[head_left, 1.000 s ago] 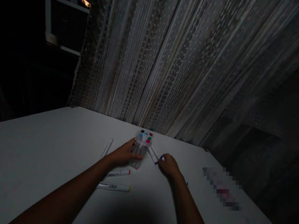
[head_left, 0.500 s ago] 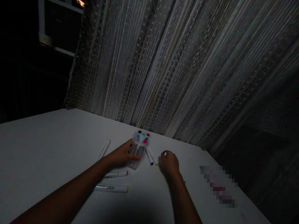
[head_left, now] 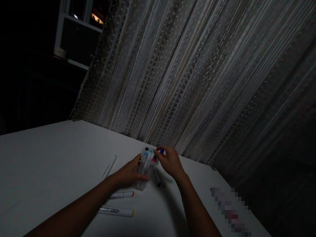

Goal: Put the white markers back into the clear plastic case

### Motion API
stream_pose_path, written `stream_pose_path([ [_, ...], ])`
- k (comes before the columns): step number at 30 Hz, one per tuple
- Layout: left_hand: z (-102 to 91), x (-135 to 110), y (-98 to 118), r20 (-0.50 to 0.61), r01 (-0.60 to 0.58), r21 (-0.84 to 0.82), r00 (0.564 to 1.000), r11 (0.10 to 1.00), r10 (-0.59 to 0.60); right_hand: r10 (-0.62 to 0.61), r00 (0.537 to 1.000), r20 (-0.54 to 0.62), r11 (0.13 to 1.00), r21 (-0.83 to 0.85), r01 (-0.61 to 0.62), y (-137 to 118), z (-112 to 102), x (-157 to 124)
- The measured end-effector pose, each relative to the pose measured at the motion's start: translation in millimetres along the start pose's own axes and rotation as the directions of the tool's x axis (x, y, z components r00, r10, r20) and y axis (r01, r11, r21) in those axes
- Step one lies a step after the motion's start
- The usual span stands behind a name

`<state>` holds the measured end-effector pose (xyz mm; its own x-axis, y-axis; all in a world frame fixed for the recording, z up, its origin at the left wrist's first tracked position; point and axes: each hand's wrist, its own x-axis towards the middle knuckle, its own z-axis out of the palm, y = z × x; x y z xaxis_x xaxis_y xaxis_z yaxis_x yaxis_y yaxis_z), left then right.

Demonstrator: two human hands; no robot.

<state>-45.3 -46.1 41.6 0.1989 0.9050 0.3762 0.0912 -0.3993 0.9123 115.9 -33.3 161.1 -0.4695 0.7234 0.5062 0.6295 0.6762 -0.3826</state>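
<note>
My left hand (head_left: 130, 172) is wrapped round a clear plastic marker case (head_left: 142, 185), which stands tilted on the white table. Several markers stand in the case, their black, blue, green and pink ends showing at its top. Over the case's right side, my right hand (head_left: 171, 162) grips a marker with a dark blue end (head_left: 162, 151); the rest of that marker is mostly hidden by the fingers. In the shadow beneath the right hand, blurred markers (head_left: 157, 177) lie beside the case.
Left of the case, a white marker (head_left: 109, 168) lies slanted. An orange-ended marker (head_left: 123, 195) and a yellow-ended marker (head_left: 120, 211) lie nearer, partly behind my left forearm. A pixelated patch (head_left: 229, 210) covers something at the table's right. A striped curtain (head_left: 168, 82) hangs along the back edge.
My right hand has moved left and up from the table to the top of the case, carrying the blue-ended marker. The left hand still holds the case. The view has shifted slightly.
</note>
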Motion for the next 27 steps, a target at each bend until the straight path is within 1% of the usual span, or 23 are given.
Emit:
stream_pose_path([
  [2, -0.7, 1, -1, -0.008, -0.016, 0.018, 1.000, 1.000, 0.016, -0.025, 0.990, 0.138, 0.988, -0.149, 0.046, -15, 1, 8],
  [4, -1.2, 0, -1, 0.003, -0.025, 0.033, 1.000, 0.999, 0.025, -0.020, 0.974, 0.226, 0.954, -0.286, 0.086, -25, 5, 13],
  [7, -1.3, 0, 0, 0.015, -0.034, 0.041, 0.999, 0.999, 0.033, 0.031, 0.963, 0.269, 0.911, -0.403, 0.083, -30, 11, 19],
  [9, -0.9, 1, 0, 0.002, -0.042, 0.038, 0.999, 0.998, 0.042, 0.046, 0.960, 0.275, 0.908, -0.411, 0.074, -30, 15, 21],
  [10, -0.7, 1, -1, -0.004, -0.047, 0.033, 0.999, 0.998, 0.047, 0.034, 0.964, 0.264, 0.919, -0.388, 0.074, -28, 15, 23],
  [11, -0.6, 1, -1, -0.004, -0.051, 0.022, 0.999, 0.998, 0.051, 0.015, 0.972, 0.236, 0.936, -0.346, 0.070, -27, 15, 24],
  [12, -0.5, 1, 0, 0.001, -0.053, 0.010, 0.999, 0.999, 0.053, -0.008, 0.984, 0.179, 0.957, -0.284, 0.059, -24, 12, 26],
  [13, -0.6, 0, 0, 0.007, -0.054, 0.000, 0.999, 0.999, 0.054, -0.025, 0.996, 0.090, 0.978, -0.202, 0.043, -20, 8, 27],
  [14, -0.8, 0, 1, 0.013, -0.054, -0.006, 0.998, 0.999, 0.054, -0.030, 0.999, -0.025, 0.994, -0.106, 0.027, -16, 2, 27],
  [15, -1.1, -1, 2, 0.015, -0.051, -0.009, 0.999, 0.999, 0.052, -0.015, 0.986, -0.163, 1.000, 0.000, 0.015, -10, -6, 27],
  [16, -1.5, -2, 2, 0.014, -0.047, -0.008, 0.999, 0.999, 0.047, 0.016, 0.954, -0.298, 0.994, 0.108, 0.017, -3, -14, 26],
  [17, -1.9, -2, 3, 0.008, -0.040, -0.005, 0.999, 0.999, 0.040, 0.066, 0.905, -0.420, 0.978, 0.208, 0.025, 6, -23, 24],
  [18, -2.3, -3, 3, 0.004, -0.031, 0.001, 0.999, 1.000, 0.031, 0.147, 0.840, -0.523, 0.952, 0.306, 0.024, 15, -31, 22],
  [19, -2.6, -3, 3, 0.005, -0.025, 0.004, 1.000, 1.000, 0.025, 0.234, 0.774, -0.589, 0.923, 0.384, 0.012, 26, -37, 18],
  [20, -2.8, -3, 3, 0.009, -0.021, 0.005, 1.000, 1.000, 0.021, 0.304, 0.728, -0.614, 0.903, 0.430, -0.014, 38, -40, 13],
  [21, -2.9, -3, 2, 0.013, -0.020, 0.006, 1.000, 1.000, 0.019, 0.352, 0.692, -0.630, 0.896, 0.441, -0.054, 49, -41, 7],
  [22, -2.8, -3, 1, 0.013, -0.019, 0.009, 1.000, 1.000, 0.019, 0.372, 0.683, -0.629, 0.903, 0.415, -0.110, 61, -38, 0],
  [23, -2.7, -3, 1, 0.010, -0.018, 0.012, 1.000, 1.000, 0.018, 0.374, 0.691, -0.618, 0.917, 0.361, -0.172, 72, -33, -7],
  [24, -2.5, -3, 0, 0.004, -0.018, 0.012, 1.000, 1.000, 0.017, 0.370, 0.712, -0.596, 0.926, 0.299, -0.231, 82, -25, -14],
  [27, -2.4, -2, -1, 0.002, -0.023, 0.014, 1.000, 1.000, 0.023, 0.377, 0.770, -0.514, 0.925, 0.170, -0.340, 106, 3, -34],
])
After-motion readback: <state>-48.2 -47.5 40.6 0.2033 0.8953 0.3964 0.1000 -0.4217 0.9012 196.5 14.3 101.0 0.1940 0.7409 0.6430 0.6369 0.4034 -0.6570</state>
